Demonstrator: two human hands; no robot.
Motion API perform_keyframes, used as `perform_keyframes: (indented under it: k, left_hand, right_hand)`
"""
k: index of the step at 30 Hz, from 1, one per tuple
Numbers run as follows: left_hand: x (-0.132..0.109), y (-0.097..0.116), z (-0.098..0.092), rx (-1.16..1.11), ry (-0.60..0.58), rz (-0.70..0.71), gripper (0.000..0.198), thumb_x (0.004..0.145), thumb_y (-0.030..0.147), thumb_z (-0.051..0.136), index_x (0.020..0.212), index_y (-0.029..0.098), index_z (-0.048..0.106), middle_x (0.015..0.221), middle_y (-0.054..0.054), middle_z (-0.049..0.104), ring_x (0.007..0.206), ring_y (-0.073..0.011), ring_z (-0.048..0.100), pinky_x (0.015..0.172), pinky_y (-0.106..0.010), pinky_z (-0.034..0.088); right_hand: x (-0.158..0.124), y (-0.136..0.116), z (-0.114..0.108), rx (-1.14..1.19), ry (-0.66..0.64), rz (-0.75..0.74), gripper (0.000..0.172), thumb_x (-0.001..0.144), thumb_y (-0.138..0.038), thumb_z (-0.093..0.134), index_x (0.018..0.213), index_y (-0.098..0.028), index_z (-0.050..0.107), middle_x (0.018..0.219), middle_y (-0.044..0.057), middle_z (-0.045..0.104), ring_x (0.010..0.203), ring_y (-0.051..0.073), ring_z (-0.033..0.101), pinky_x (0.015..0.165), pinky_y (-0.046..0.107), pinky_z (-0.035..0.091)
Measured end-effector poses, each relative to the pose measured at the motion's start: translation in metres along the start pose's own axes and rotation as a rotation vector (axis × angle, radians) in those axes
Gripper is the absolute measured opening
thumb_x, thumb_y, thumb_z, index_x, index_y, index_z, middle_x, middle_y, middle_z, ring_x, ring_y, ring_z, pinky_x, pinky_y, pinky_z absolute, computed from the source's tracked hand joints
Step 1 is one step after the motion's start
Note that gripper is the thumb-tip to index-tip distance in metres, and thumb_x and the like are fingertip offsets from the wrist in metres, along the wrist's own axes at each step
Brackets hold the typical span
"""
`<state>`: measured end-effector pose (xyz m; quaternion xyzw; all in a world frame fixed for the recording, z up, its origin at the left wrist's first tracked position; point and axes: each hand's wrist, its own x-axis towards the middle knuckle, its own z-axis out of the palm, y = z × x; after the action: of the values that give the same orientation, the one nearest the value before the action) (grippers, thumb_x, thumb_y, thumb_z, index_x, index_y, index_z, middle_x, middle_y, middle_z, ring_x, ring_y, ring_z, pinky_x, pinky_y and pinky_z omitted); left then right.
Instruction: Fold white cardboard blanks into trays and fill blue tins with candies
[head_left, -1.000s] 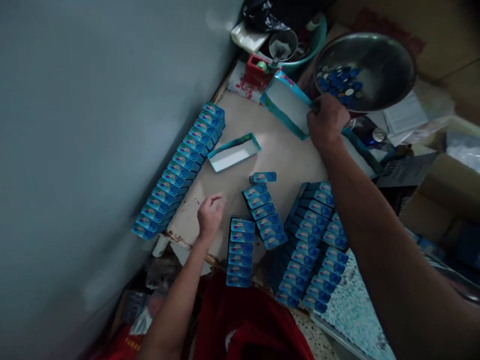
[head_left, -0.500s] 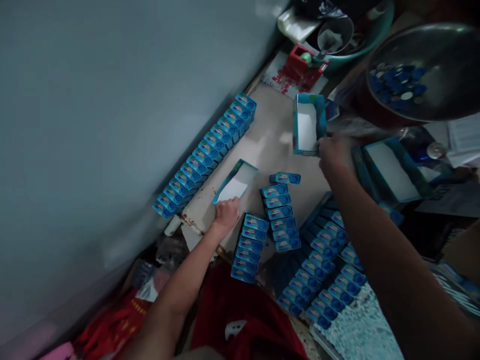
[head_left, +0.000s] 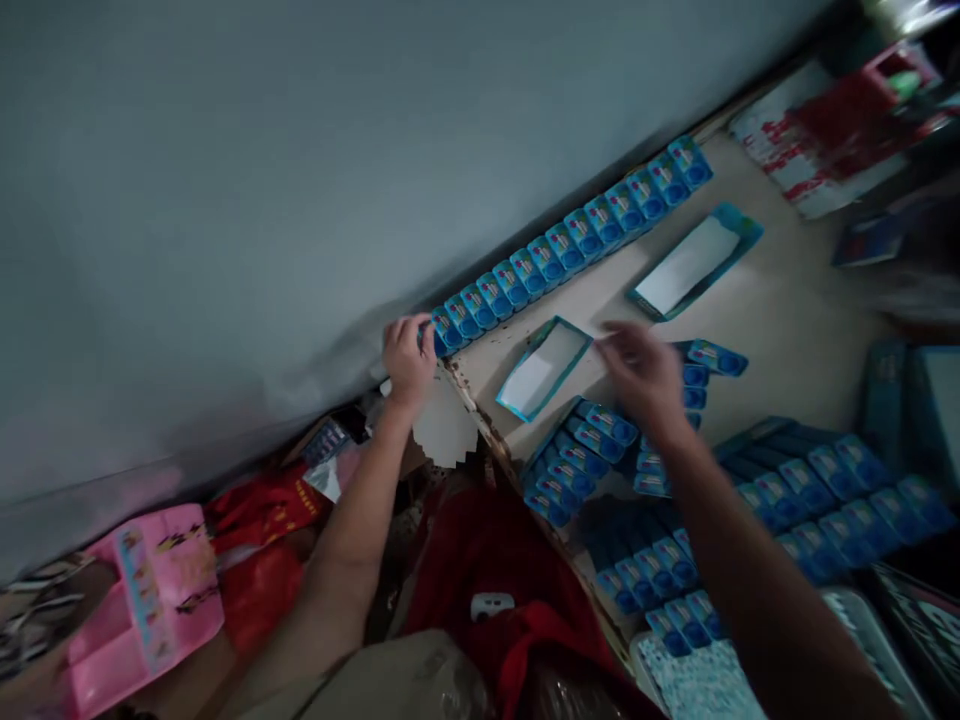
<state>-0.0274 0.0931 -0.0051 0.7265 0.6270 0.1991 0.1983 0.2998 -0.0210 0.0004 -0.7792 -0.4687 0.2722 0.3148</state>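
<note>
A long row of small blue packs (head_left: 551, 255) stands against the wall. My left hand (head_left: 410, 360) is at the row's near end, thumb and fingers curled round the last pack (head_left: 447, 330). Two open-topped blue trays with white insides lie on the table: a nearer tray (head_left: 546, 370) and a farther tray (head_left: 697, 262). My right hand (head_left: 645, 375) hovers beside the nearer tray's right end, fingers loosely bent and apart, with nothing seen in them. Below it, more blue packs (head_left: 581, 455) stand in short rows, partly hidden by my right forearm.
Many more blue packs (head_left: 817, 480) fill the table's near right side. A red tape dispenser (head_left: 855, 110) sits at the far right. Below the table's left edge lie a pink plastic item (head_left: 161, 600) and red bags (head_left: 262, 540). The wall (head_left: 262, 200) borders the table.
My left hand has left the nearer tray and moved to the row's end. My right hand has set the other tray down on the table and let go. The view has swung left.
</note>
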Motion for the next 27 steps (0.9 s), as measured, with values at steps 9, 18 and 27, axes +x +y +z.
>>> perform_keyframes:
  k: [9, 18, 27]
  left_hand:
    - [0.082, -0.032, 0.049, -0.237, -0.302, 0.18, 0.025, 0.103, 0.032, 0.064, 0.119, 0.018, 0.078, 0.119, -0.01, 0.082, 0.108, -0.0235, 0.075, 0.1, -0.034, 0.054]
    - [0.068, -0.054, 0.045, -0.329, -0.263, 0.165, 0.022, 0.102, 0.032, 0.06, 0.108, 0.023, 0.079, 0.111, -0.009, 0.081, 0.105, -0.0241, 0.074, 0.102, -0.037, 0.056]
    - [0.086, -0.046, 0.033, -0.525, -0.349, 0.024, 0.028, 0.101, 0.047, 0.065, 0.104, 0.02, 0.075, 0.101, -0.009, 0.076, 0.098, -0.0271, 0.073, 0.104, -0.052, 0.06]
  right_hand:
    - [-0.043, -0.09, 0.199, 0.05, -0.106, -0.137, 0.098, 0.084, -0.062, 0.081, 0.159, -0.017, 0.038, 0.15, 0.025, 0.05, 0.144, 0.039, 0.048, 0.117, 0.059, 0.047]
    - [-0.037, -0.139, 0.252, -0.136, 0.056, -0.026, 0.098, 0.094, -0.046, 0.065, 0.173, -0.018, 0.014, 0.161, 0.028, 0.033, 0.152, 0.05, 0.03, 0.121, 0.078, 0.024]
    - [-0.01, -0.155, 0.265, -0.242, 0.055, 0.032, 0.106, 0.097, -0.028, 0.055, 0.173, -0.029, -0.019, 0.157, 0.024, 0.035, 0.144, 0.047, 0.033, 0.116, 0.079, 0.029]
